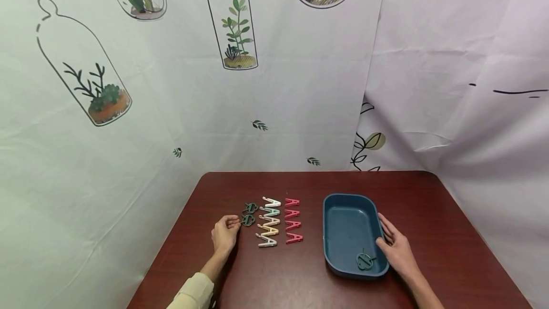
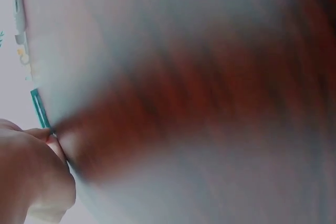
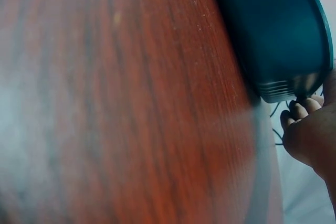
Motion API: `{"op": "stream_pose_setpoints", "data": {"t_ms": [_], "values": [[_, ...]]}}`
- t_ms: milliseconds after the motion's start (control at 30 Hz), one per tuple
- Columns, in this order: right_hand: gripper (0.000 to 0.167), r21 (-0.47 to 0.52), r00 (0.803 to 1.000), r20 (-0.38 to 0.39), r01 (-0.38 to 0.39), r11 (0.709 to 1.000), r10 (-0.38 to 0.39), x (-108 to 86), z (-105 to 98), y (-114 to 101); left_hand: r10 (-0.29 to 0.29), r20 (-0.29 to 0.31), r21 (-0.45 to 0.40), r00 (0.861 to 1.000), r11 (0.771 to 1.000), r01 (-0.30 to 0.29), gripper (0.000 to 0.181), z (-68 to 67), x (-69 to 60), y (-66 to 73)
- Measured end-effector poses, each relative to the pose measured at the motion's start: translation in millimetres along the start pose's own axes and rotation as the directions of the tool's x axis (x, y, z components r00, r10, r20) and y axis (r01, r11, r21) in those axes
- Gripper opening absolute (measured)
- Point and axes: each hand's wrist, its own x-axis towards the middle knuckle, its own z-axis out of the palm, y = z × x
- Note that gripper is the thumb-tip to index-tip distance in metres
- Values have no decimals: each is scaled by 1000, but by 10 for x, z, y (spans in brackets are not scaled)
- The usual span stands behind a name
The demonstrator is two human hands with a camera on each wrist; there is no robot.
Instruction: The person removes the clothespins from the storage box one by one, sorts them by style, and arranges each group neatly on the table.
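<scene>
My left hand (image 1: 225, 235) reaches to two small dark-green openwork pieces, each a rounded scalloped outline with thin prongs. Its thumb and fingertips pinch the near green piece (image 1: 248, 220) by a prong; in the left wrist view this green piece (image 2: 39, 108) is seen edge-on at the fingertips. Just behind it lies the far green piece (image 1: 250, 208). On the right, my right hand (image 1: 396, 247) grips the long side of a blue rectangular tub (image 1: 347, 232), thumb at the rim and fingers outside. A third green piece (image 1: 365, 261) lies inside the tub's near end.
A column of several pale clothespins (image 1: 269, 221) lies right of the green pieces. Beside it runs a column of several red clothespins (image 1: 293, 224). All rest on a dark red-brown table (image 1: 283, 280), with a printed cloth (image 1: 274, 99) hanging behind.
</scene>
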Motion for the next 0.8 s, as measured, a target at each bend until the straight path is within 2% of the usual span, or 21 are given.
{"op": "stream_pose_setpoints", "data": {"t_ms": [200, 433, 633, 800], "values": [[72, -4, 1000, 16, -8, 1000, 8, 11, -5, -5, -54, -26, -62, 998, 997, 52, 23, -116, 64, 1], [72, 4, 1000, 24, -14, 1000, 14, 2, -26, -7, -83, -49, -102, 995, 992, 77, 27, -239, 227, 73], [71, -5, 1000, 14, -1, 1000, 1, 1, -23, -8, -58, -29, -221, 998, 974, 51, 41, -261, 340, 334], [71, 19, 1000, 5, 17, 1000, -17, -6, -7, 1, -9, 19, -358, 1000, 934, 15, 63, -152, 362, 649]]}}
